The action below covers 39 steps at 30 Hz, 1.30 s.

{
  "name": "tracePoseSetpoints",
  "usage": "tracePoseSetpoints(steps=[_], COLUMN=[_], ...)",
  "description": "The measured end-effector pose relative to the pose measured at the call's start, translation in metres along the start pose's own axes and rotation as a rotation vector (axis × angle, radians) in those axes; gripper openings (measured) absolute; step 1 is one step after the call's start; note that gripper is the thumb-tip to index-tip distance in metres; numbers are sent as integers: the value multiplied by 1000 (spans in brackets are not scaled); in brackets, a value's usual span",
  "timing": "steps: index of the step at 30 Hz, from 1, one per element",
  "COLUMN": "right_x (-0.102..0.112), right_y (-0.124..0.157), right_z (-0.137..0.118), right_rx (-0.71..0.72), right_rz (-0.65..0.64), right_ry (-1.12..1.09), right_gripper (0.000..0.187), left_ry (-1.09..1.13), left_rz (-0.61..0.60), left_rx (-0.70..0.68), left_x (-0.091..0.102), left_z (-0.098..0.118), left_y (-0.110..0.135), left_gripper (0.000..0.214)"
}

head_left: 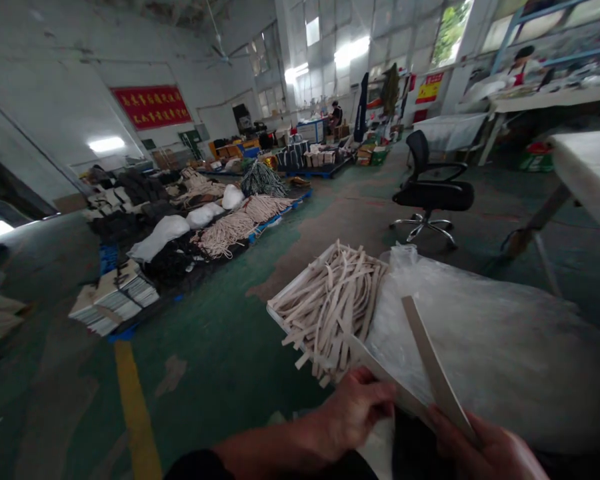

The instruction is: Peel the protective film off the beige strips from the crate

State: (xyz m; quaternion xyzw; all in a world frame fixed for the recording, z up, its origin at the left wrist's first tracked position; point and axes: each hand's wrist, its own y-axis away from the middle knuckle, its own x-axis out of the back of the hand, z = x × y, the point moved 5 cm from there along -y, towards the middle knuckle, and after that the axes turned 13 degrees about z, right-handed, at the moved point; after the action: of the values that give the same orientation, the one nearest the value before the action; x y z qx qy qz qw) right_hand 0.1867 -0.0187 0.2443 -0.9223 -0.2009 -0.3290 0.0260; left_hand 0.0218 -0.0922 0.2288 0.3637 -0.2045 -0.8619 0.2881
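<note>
A flat beige strap rises from my right hand, its free end pointing up over a sheet of clear plastic. My right hand is closed around its lower part. Between my two hands runs another beige length; I cannot tell whether it belongs to the same strap. My left hand pinches this length with thumb and fingers. Just beyond my left hand, a heap of similar beige straps fills a shallow white tray. Some strap ends hang over the tray's near edge.
Clear plastic sheeting covers the area to the right. An office chair stands behind it, near a white table. Goods lie on blue pallets at left, with cord bundles and a stack of flat pieces. Two people work farther back.
</note>
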Motion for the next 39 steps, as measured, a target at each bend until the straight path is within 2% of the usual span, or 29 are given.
tracePoseSetpoints(steps=[3,6,8,11,13,17,19,22,25,31,35,39], right_x=[10,13,12,15,18,15,14,19,22,10,22,31], right_y=[10,15,16,23,28,29,29,32,36,28,34,45], right_z=[-15,-37,-44,-40,-34,-32,-34,-33,-30,-37,-29,-25], right_rx=[5,40,19,-39,-60,-59,-62,-68,-98,-62,-67,-81], right_rz=[7,28,2,-67,-65,-15,-28,-82,-63,2,-46,6], right_ry=[92,119,56,-22,-6,10,-39,-108,-94,-78,-59,3], right_gripper=[61,58,56,56,56,56,56,55,50,45,44,43], left_ry=[-41,-58,-47,-41,-52,-85,-80,-65,-64,-76,-84,-106], left_rz=[76,-39,-83,-8,23,-70,-98,-48,4,-49,0,27], left_rx=[32,74,67,42,39,62,51,8,6,19,-1,33], left_x=[12,6,2,5,9,0,-3,2,11,3,7,12], left_z=[1,-7,-7,0,3,-6,-6,3,9,6,15,9], left_y=[0,6,12,13,13,18,21,16,9,11,9,7], left_gripper=[54,51,48,47,48,45,44,43,44,36,33,28])
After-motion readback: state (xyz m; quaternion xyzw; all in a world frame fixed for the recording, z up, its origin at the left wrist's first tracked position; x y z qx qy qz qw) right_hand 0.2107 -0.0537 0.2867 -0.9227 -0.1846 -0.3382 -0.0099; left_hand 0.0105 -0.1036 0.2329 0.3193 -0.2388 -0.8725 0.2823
